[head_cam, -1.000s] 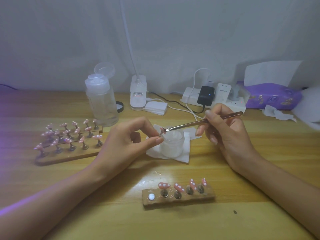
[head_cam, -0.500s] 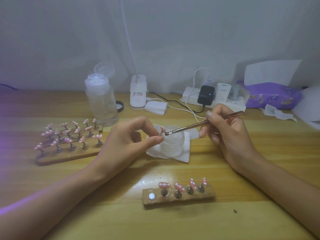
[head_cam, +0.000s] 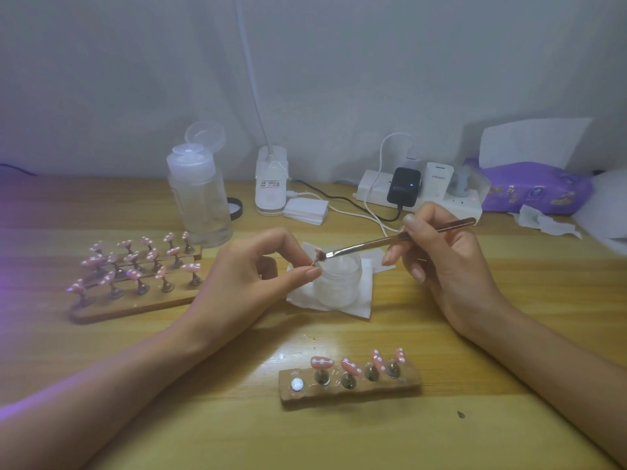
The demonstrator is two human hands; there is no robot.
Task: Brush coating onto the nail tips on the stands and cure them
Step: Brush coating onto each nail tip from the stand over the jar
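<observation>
Left hand (head_cam: 251, 279): a nail tip (head_cam: 319, 253) is pinched by its stem over the jar (head_cam: 339, 283).
Right hand (head_cam: 441, 259): a brush (head_cam: 373, 242) is held, its bristles laid on the nail tip.
Near stand (head_cam: 407, 388): four pink tips (head_cam: 321, 361) are carried.
Far stand (head_cam: 135, 305): many more are carried in rows.

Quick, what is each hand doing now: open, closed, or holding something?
Left hand: pinches a stand bearing a nail tip.
Right hand: holds the brush.
</observation>
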